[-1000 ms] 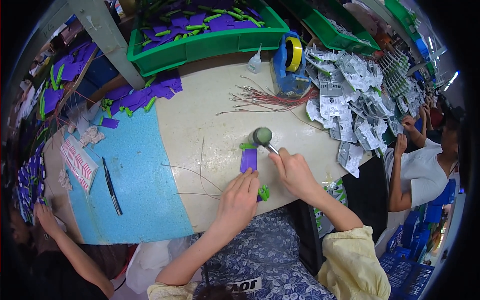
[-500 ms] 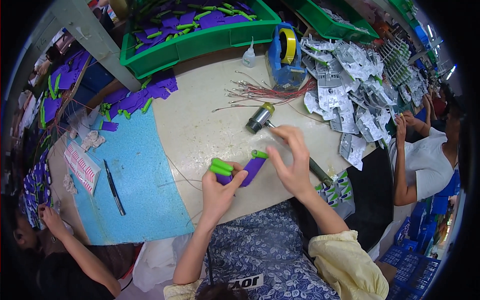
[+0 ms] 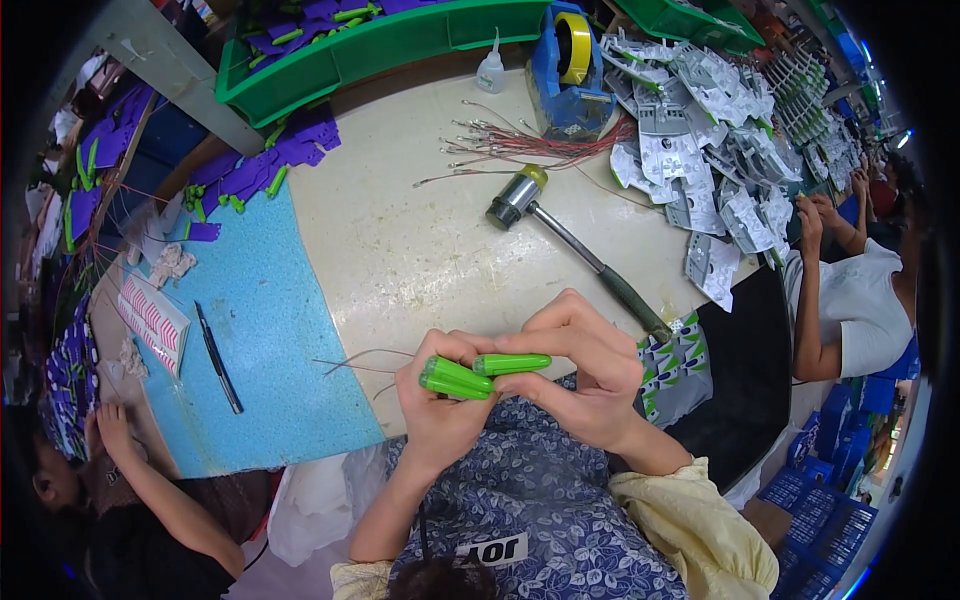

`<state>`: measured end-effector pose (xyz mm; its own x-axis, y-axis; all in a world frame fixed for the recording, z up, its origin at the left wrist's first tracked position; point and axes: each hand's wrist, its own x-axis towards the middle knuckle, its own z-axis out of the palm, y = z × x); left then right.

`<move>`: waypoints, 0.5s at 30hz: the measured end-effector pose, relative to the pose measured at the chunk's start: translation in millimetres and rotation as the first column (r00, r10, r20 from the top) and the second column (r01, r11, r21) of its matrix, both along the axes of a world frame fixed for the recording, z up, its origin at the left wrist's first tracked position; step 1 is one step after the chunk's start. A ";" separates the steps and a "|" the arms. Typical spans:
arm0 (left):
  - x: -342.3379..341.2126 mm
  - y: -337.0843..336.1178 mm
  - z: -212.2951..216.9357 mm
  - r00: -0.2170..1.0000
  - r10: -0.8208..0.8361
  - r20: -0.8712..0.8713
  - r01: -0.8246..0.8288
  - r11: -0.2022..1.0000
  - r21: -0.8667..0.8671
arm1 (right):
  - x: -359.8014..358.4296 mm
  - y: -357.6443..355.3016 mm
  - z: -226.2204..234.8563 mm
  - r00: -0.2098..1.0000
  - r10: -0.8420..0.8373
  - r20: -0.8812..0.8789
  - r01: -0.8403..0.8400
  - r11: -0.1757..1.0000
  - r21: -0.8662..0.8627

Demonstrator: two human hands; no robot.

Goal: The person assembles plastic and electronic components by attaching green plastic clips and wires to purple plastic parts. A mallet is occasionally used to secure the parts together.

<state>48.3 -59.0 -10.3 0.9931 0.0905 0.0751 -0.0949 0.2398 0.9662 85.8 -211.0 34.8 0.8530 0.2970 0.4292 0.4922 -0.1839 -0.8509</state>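
Observation:
My left hand (image 3: 440,405) and my right hand (image 3: 580,370) meet over the near edge of the cream table (image 3: 400,240). Together they pinch green cylinders (image 3: 480,372): the left hand grips two stacked ones, the right holds the end of one pointing right. Thin wires (image 3: 350,360) trail left from under my left hand. A hammer (image 3: 570,245) with a metal head and dark handle lies on the table just beyond my hands.
A bundle of red wires (image 3: 520,145), a blue tape dispenser (image 3: 565,60) and a glue bottle (image 3: 489,72) sit at the back. Grey packets (image 3: 700,130) pile on the right. A green tray (image 3: 380,50) holds purple pieces. Other people work left (image 3: 110,440) and right (image 3: 850,290).
My hands have drawn back toward my body and come together on the green cylinders. The purple piece is no longer in view. The hammer now lies free on the table.

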 end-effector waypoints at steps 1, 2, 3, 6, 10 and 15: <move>-0.6 1.0 0.4 0.999 -0.011 0.033 0.008 0.998 0.070 | 0.0 -1.6 0.4 1.000 0.001 -0.005 -0.001 1.000 -0.001; -1.3 1.3 0.1 0.998 -0.024 0.065 0.014 0.990 0.139 | 0.1 -3.0 1.2 1.000 0.015 -0.003 -0.015 1.000 -0.002; -2.1 0.8 -0.8 0.998 -0.023 0.060 0.014 0.990 0.138 | 0.1 -3.8 1.5 1.000 0.029 -0.002 -0.029 1.000 -0.003; -3.2 -0.6 -3.5 0.994 -0.017 0.112 -0.001 0.987 0.161 | 0.6 -4.0 1.8 0.997 0.032 0.073 -0.031 0.999 -0.017; -5.8 -2.2 0.2 1.000 0.005 0.021 -0.010 0.979 0.204 | 4.2 -3.8 -3.2 0.998 -0.006 0.067 0.008 1.000 -0.030; 11.1 1.9 -23.7 0.962 0.140 -0.235 0.023 0.815 0.580 | 59.5 -17.6 -53.6 0.863 -0.309 0.399 0.486 0.721 -0.493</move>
